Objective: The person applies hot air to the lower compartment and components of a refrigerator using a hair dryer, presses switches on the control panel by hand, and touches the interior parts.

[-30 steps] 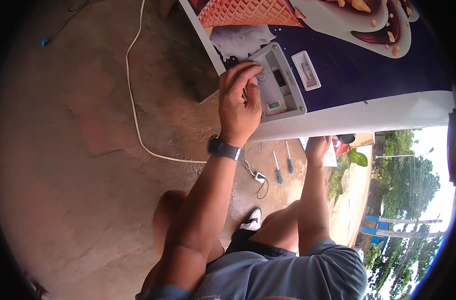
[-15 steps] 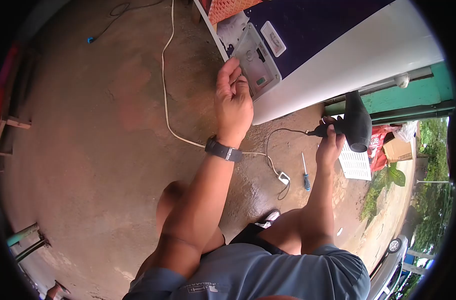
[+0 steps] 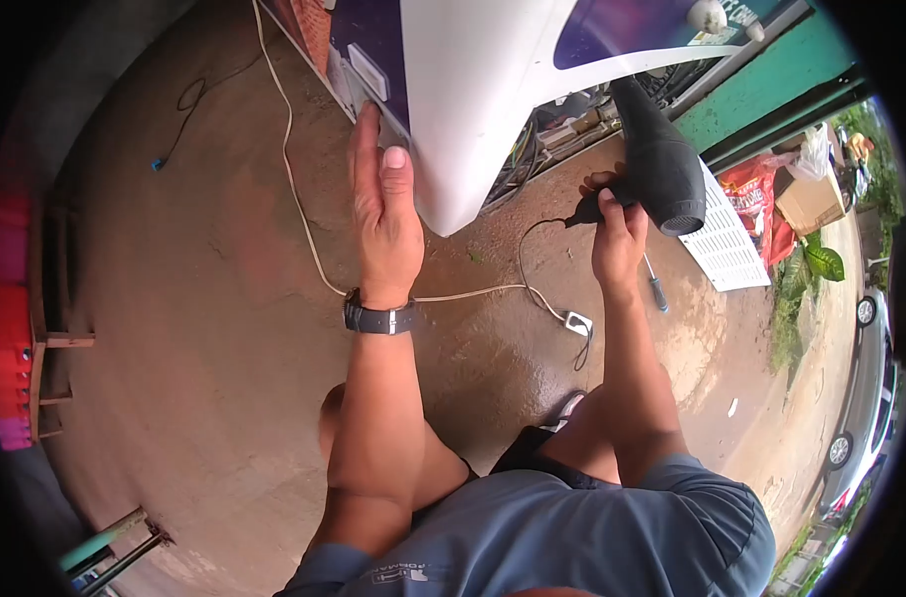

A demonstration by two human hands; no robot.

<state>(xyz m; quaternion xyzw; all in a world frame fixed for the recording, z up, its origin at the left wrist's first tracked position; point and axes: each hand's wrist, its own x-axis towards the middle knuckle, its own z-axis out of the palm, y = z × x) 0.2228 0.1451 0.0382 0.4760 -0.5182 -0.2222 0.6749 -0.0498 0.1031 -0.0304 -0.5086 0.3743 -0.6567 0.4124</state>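
My right hand (image 3: 620,239) is wrapped round the handle of a black hair dryer (image 3: 660,164). Its nozzle points toward the white and purple appliance (image 3: 453,90), and its cord hangs down toward the floor. On the appliance's left face, my left hand (image 3: 386,214), with a dark watch (image 3: 378,316) at the wrist, is raised with fingers stretched out beside a recessed panel. The fingertips are near or against the panel edge; contact is hard to tell. A small white plate (image 3: 367,72) sits just above them.
A white extension cord (image 3: 292,149) runs across the wet concrete floor to a socket (image 3: 577,323). A screwdriver (image 3: 657,289) lies near a white slotted panel (image 3: 726,239). Wiring (image 3: 523,159) shows in the appliance's open underside. A red bag (image 3: 756,204) and a cardboard box (image 3: 811,202) stand at the right.
My view has swung right, so the appliance's corner and exposed wiring now show. My left hand's curled fingers have straightened along the panel. The hair dryer stays in my right hand.
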